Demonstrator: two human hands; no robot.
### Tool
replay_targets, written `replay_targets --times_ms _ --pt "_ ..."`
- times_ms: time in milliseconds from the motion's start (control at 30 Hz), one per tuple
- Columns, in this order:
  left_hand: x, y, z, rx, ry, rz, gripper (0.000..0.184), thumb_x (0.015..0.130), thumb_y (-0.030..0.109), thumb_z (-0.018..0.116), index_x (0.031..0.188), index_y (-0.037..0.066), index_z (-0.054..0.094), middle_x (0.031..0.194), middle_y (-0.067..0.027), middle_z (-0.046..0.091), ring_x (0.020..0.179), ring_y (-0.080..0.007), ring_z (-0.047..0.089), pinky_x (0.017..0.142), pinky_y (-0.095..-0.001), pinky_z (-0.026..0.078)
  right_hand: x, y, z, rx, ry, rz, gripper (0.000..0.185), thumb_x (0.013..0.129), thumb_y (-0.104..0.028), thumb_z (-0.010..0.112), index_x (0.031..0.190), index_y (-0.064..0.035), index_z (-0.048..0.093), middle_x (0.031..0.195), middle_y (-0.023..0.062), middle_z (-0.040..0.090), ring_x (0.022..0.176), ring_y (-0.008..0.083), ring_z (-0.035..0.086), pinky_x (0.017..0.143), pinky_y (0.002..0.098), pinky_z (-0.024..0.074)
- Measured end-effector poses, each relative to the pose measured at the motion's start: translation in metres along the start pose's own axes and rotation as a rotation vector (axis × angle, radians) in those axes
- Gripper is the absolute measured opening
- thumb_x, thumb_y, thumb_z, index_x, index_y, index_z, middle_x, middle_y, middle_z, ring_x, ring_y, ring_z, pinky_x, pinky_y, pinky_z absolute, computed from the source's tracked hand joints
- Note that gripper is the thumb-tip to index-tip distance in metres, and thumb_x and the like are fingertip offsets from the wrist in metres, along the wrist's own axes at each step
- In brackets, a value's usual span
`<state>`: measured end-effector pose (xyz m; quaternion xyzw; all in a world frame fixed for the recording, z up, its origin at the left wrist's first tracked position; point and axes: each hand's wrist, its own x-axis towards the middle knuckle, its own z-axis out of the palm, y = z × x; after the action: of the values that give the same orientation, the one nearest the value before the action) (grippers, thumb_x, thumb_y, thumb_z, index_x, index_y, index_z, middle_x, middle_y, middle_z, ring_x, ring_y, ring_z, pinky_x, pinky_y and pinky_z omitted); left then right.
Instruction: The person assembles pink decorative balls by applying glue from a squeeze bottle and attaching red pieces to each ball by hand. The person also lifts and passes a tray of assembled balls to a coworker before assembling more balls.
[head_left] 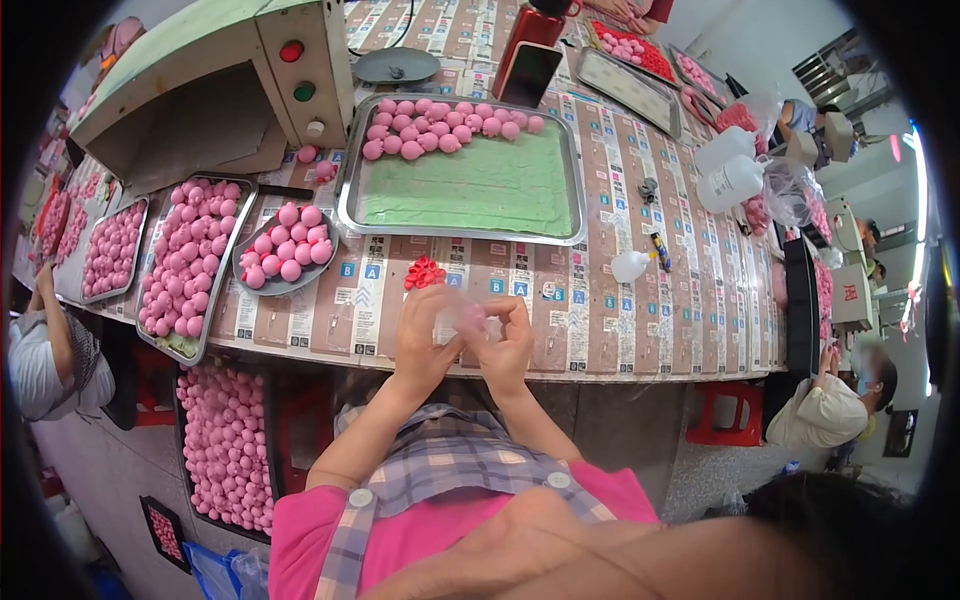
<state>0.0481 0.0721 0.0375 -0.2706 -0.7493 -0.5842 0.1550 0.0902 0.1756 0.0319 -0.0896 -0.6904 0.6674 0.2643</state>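
Note:
Over the table's near edge, my left hand (424,340) and my right hand (505,345) meet with fingers bent inward. Between their fingertips is a small pink ball (470,319), smeared by motion and partly hidden. Both hands are closed about it. Just beyond my left hand lies a small cluster of red pieces (425,274) on the table. Farther back, a metal tray (460,236) with a green lining carries rows of pink balls (440,125) along its far side. Left of it, a grey plate (275,285) holds pink balls with some red parts among them.
A long tray of pink balls (190,255) and a metal machine with buttons (300,70) stand left. A phone (528,75) leans behind the green-lined tray. A small white bottle (630,265) and plastic jugs (730,180) are right. Other people sit at both sides.

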Motion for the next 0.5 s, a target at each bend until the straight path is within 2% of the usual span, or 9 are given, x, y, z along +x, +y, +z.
replay_targets --times_ms 100,167,233,300,400,467,500 --pt "0.001 -0.003 -0.004 0.053 -0.019 0.033 0.04 0.058 0.008 0.072 0.093 0.003 0.054 0.097 -0.0126 0.053 0.092 -0.0307 0.05 0.079 -0.0382 0.041 0.0 0.002 0.001 -0.012 0.006 -0.001 0.03 0.062 -0.01 0.075 0.081 -0.0026 0.053 0.078 0.0051 0.053 0.075 0.0128 0.051 0.07 0.0241 0.0404" --pt "0.006 -0.003 -0.008 0.063 -0.045 0.057 0.04 0.057 0.004 0.072 0.093 0.005 0.053 0.097 -0.0112 0.053 0.092 -0.0274 0.051 0.079 -0.0355 0.041 0.002 0.002 0.003 -0.023 -0.012 -0.002 0.03 0.063 -0.011 0.074 0.083 -0.0025 0.053 0.08 0.0054 0.055 0.075 0.0131 0.051 0.07 0.0242 0.0407" --pt "0.015 -0.001 -0.018 0.128 -0.06 0.062 0.039 0.058 0.002 0.07 0.092 0.005 0.053 0.097 -0.0105 0.053 0.092 -0.0261 0.051 0.08 -0.0345 0.041 0.012 0.002 0.001 -0.062 -0.138 -0.012 0.031 0.064 -0.012 0.073 0.087 -0.0022 0.054 0.083 0.0057 0.056 0.076 0.0132 0.052 0.07 0.0246 0.0411" --pt "0.029 -0.013 -0.036 0.178 0.038 0.058 0.037 0.059 0.003 0.07 0.091 0.004 0.053 0.095 -0.0106 0.053 0.091 -0.0268 0.051 0.078 -0.0346 0.041 0.022 -0.006 0.0 -0.139 -0.222 -0.05 0.035 0.066 -0.015 0.072 0.094 -0.0016 0.055 0.086 0.0054 0.057 0.077 0.0133 0.052 0.071 0.0252 0.0416" --pt "0.057 -0.045 -0.085 0.343 0.2 -0.034 0.033 0.061 0.01 0.069 0.09 0.003 0.054 0.094 -0.0109 0.052 0.089 -0.0278 0.05 0.077 -0.0353 0.04 0.027 -0.008 -0.01 -0.19 -0.119 -0.037 0.033 0.068 -0.014 0.069 0.095 -0.0016 0.055 0.085 0.0049 0.056 0.077 0.0129 0.052 0.071 0.0253 0.0418" --pt "0.075 -0.054 -0.125 0.629 0.356 -0.04 0.031 0.064 0.018 0.069 0.089 0.005 0.055 0.096 -0.0097 0.051 0.091 -0.0275 0.047 0.079 -0.0354 0.037 0.03 -0.001 -0.022 -0.158 -0.106 0.007 0.029 0.07 -0.011 0.067 0.094 -0.0014 0.055 0.085 0.0051 0.057 0.077 0.0125 0.052 0.071 0.0251 0.0419" --pt "0.078 -0.07 -0.143 0.734 0.349 -0.096 0.032 0.063 0.021 0.069 0.089 0.007 0.056 0.097 -0.0088 0.051 0.093 -0.0276 0.046 0.08 -0.0369 0.036 0.029 0.003 -0.026 -0.144 -0.095 0.031 0.027 0.071 -0.01 0.066 0.094 -0.0013 0.055 0.085 0.0052 0.057 0.077 0.0123 0.053 0.071 0.025 0.042"
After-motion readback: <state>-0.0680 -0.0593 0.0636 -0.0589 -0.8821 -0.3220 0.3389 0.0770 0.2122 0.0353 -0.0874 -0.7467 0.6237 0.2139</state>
